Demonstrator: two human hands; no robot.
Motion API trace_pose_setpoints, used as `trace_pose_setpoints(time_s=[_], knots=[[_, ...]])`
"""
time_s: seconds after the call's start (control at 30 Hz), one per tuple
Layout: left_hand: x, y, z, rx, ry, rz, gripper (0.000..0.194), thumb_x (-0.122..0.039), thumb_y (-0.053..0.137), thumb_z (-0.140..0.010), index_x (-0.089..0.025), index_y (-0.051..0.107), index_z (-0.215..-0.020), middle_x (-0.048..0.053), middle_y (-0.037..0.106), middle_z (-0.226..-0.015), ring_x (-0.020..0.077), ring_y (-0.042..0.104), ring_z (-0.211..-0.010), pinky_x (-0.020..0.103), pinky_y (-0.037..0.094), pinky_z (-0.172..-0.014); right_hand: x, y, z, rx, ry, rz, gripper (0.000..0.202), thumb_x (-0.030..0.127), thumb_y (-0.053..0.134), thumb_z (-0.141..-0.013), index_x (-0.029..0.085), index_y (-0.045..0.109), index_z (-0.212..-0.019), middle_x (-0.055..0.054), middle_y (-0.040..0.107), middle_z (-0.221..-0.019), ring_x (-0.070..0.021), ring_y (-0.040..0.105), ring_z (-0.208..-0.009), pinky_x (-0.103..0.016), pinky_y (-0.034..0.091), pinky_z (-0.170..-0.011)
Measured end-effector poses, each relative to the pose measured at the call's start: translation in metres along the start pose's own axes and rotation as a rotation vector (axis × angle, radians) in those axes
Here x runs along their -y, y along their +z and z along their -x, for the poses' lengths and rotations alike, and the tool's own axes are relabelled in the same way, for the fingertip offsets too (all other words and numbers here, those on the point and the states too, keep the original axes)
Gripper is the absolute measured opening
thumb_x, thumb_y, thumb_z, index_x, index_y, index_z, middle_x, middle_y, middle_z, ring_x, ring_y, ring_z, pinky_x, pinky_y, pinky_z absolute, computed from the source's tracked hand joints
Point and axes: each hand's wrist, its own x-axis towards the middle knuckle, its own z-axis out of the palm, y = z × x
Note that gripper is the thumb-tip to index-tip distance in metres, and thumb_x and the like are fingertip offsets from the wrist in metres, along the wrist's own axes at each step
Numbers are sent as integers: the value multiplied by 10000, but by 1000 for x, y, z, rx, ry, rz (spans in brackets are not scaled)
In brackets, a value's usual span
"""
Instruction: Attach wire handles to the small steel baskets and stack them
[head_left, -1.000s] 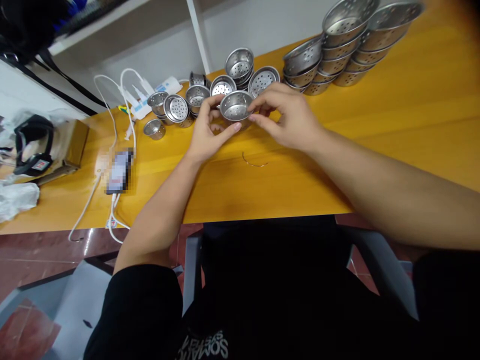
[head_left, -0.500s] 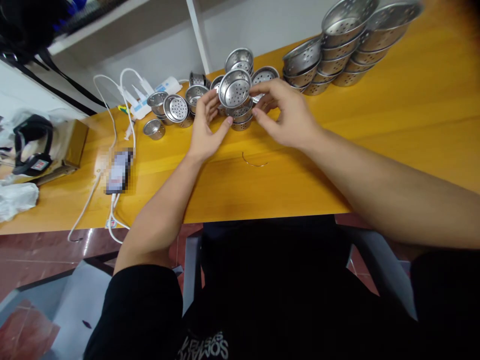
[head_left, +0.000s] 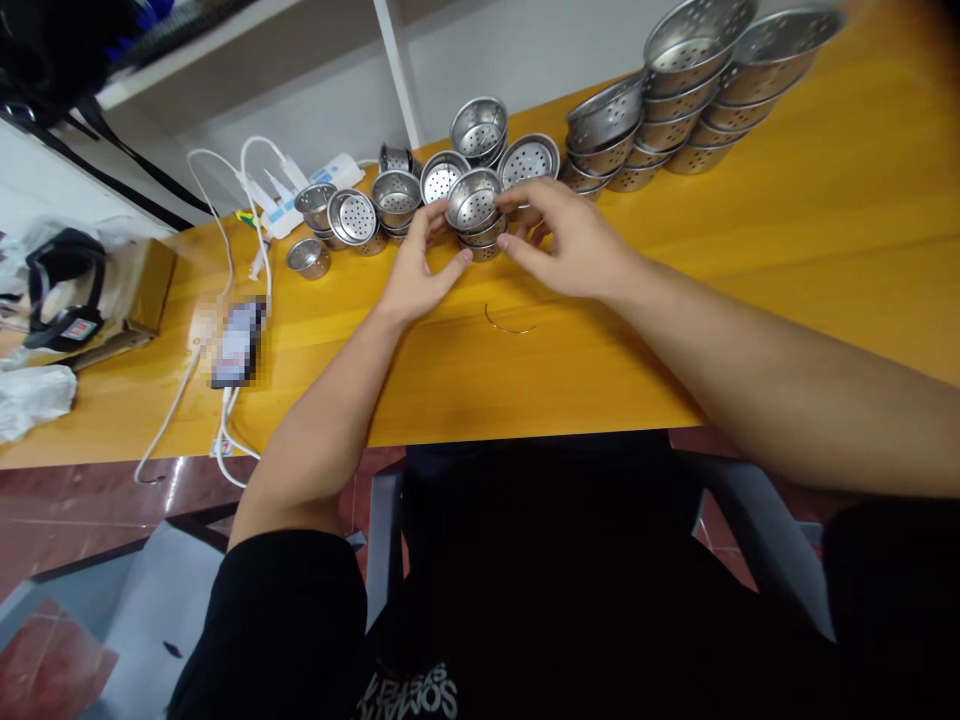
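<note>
A perforated metal cup point(head_left: 474, 203) sits at the top of a small stack, tilted slightly so that its inside shows. Beneath it are more perforated cups point(head_left: 484, 251). My left hand point(head_left: 421, 268) curves round the left side, fingertips at the top cup's edge and thumb low by the stack. On the right, my right hand point(head_left: 561, 238) has its fingertips on the same cup's rim, its thumb beside the stack. The cup is held lightly between both hands. A thin curved wire point(head_left: 508, 328) lies on the table in front of the stack.
Other metal cups point(head_left: 354, 217) stand to the left, with a few behind point(head_left: 478, 128). Taller stacks point(head_left: 670, 133) are at the back right. A phone point(head_left: 238, 343) with white cables, a power strip point(head_left: 281, 215) and a headset point(head_left: 67, 290) are left on the wooden table point(head_left: 450, 400).
The top cup has moved down onto the stack, uncovering more of the cups behind. Both hands have lowered slightly with it and remain at its sides.
</note>
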Motion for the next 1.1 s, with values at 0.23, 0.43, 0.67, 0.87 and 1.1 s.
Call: trace_pose_setpoints(time_s=[0.23, 0.43, 0.67, 0.87, 1.1], knots=[[-7, 2, -1, -54, -12, 30, 982, -925, 885, -1069, -356, 573, -1807, 191, 715, -1919, 415, 704, -1828, 688, 507, -1612, 5, -4, 0, 38, 43, 14, 875, 838, 691, -1230, 316, 661, -1932, -207, 803, -1681, -486, 859, -1379, -613, 732, -1190], [-17, -5, -1, -146, -69, 4, 884, -900, 850, -1127, -380, 605, -1798, 168, 717, -1863, 418, 673, -1827, 682, 495, -1601, 13, -7, 1, 5, 75, 0, 931, 989, 615, -1185, 350, 737, -1852, -175, 808, -1694, -472, 821, -1378, -603, 686, -1197], [-67, -82, 2, -500, -279, -276, 728, -806, 1015, -1027, -387, 729, -1550, 65, 756, -1803, 405, 297, -2055, 714, 300, -1691, 17, -17, 3, 302, -5, -109, 490, 757, 794, -1118, 285, 868, -1223, -114, 893, -1160, -333, 778, -988, -500, 619, -943], [-22, -132, 17, -712, -642, -449, 560, -516, 1071, -984, -252, 730, -1342, 172, 736, -1860, 303, -363, -2080, 750, -114, -1655, 26, -8, 5, 673, -59, -53, 132, 398, 841, -1031, 273, 798, -1023, -31, 846, -1016, -240, 737, -878, -397, 531, -850], [-47, -123, 16, -784, -982, -653, 648, -196, 920, -1076, -215, 590, -1633, 277, 517, -1988, 423, 500, -1966, 647, 383, -1688, 14, -22, 5, 689, 39, 184, 108, 189, 848, -914, 286, 809, -939, 4, 855, -908, -245, 737, -778, -393, 503, -747]])
